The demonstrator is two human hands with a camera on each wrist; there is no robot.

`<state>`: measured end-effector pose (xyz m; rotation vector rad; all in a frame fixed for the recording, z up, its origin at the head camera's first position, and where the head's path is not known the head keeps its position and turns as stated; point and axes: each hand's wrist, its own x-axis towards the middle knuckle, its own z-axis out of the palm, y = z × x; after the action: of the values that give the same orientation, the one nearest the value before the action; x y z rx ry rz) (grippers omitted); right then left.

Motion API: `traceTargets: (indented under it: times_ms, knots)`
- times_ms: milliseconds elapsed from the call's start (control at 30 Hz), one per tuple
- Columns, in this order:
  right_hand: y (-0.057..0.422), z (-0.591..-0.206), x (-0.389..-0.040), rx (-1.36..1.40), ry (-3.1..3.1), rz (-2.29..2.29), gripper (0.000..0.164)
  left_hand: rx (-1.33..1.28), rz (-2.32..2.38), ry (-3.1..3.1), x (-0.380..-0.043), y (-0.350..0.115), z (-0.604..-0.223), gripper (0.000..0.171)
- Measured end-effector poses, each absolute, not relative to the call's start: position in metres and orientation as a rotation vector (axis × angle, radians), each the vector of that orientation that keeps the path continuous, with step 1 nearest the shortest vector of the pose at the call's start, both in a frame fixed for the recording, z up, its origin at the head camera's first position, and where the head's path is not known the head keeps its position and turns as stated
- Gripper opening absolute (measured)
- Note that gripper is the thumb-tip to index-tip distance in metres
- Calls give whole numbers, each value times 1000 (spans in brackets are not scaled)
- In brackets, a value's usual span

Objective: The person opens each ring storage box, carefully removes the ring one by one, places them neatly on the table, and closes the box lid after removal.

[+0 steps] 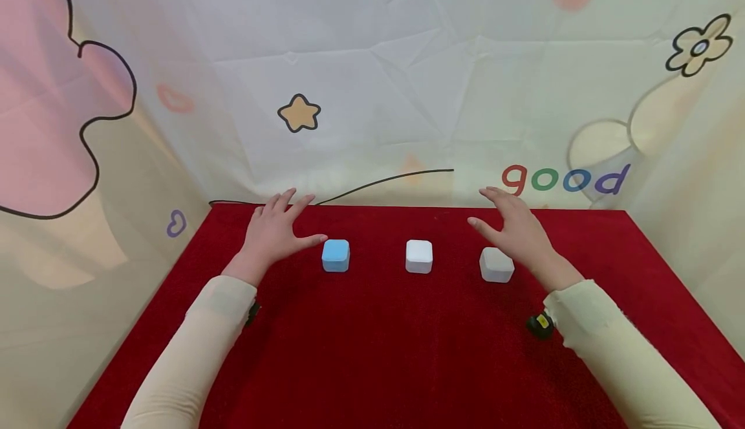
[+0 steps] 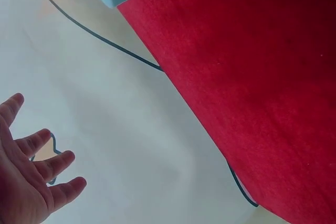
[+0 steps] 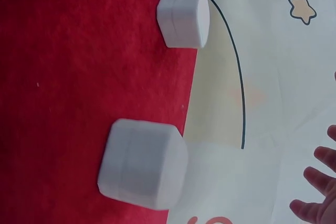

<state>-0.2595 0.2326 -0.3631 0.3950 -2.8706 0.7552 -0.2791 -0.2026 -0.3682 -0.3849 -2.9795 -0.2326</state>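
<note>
Head view: left hand [image 1: 272, 233] spread, blue block [image 1: 335, 256] just right and nearer on the red table [image 1: 396, 351]; right hand [image 1: 520, 231] spread, greyish block [image 1: 496, 266] just left and nearer; white block [image 1: 419, 257] between. No long axis stands out. Left wrist view: fingers apart, blue block cropped. Right wrist view: fingers apart, empty.

Left hand [image 1: 270, 231]: raised, fingers [image 2: 58, 163] spread, thumb pointing inward.
Right hand [image 1: 517, 231]: raised, fingers [image 3: 317, 180] extended, thumb pointing inward.
Forearms [image 1: 183, 351]: both extended forward, angled inward.
</note>
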Motion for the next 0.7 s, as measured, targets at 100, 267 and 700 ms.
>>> traceTargets:
  times_ms: [100, 267, 700]
  knots:
    - [229, -367, -259, 405, -2852, 784, 71, -390, -263, -2979, -280, -203, -372, 88]
    - [219, -373, -258, 433, -2808, 826, 68, -390, -306, -2969, -278, -204, -378, 87]
    - [196, -385, -258, 469, -2764, 906, 67, -372, -399, -2982, -276, -202, -391, 82]
